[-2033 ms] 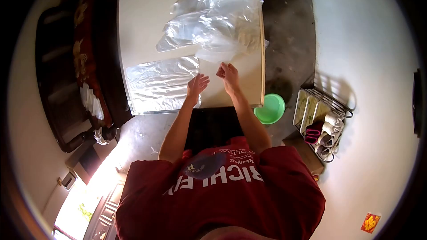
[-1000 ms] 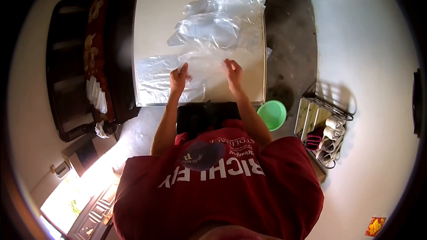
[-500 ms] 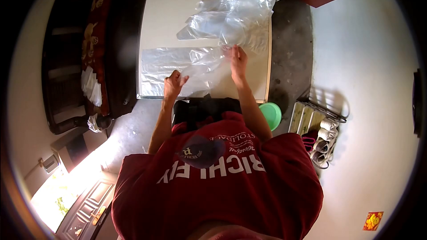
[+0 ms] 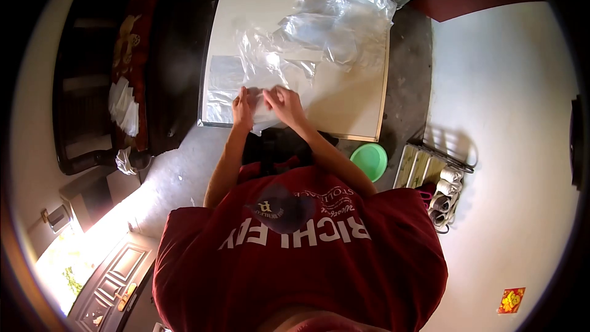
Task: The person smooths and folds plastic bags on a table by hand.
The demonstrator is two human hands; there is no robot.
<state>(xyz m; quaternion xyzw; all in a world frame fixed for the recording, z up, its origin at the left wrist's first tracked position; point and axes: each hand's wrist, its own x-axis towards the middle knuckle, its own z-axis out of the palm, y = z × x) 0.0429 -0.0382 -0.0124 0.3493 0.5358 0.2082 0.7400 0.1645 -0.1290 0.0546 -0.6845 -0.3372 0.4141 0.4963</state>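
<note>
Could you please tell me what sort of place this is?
It looks like a room in a home, perhaps a front room or entrance area: a rack holds shoes, a panelled door stands at the bright opening, and a dark bench-like seat lines the opposite wall.

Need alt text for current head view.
Left hand and right hand handle thin clear plastic near the front edge of a pale tabletop. Crumpled plastic lies toward its far right; a green basin sits off the near-right corner.

I'm in what looks like a home: right of my desk (image 4: 351,101) stands a rack of shoes (image 4: 447,187), and left of it a dark wooden bench (image 4: 83,92).
</note>
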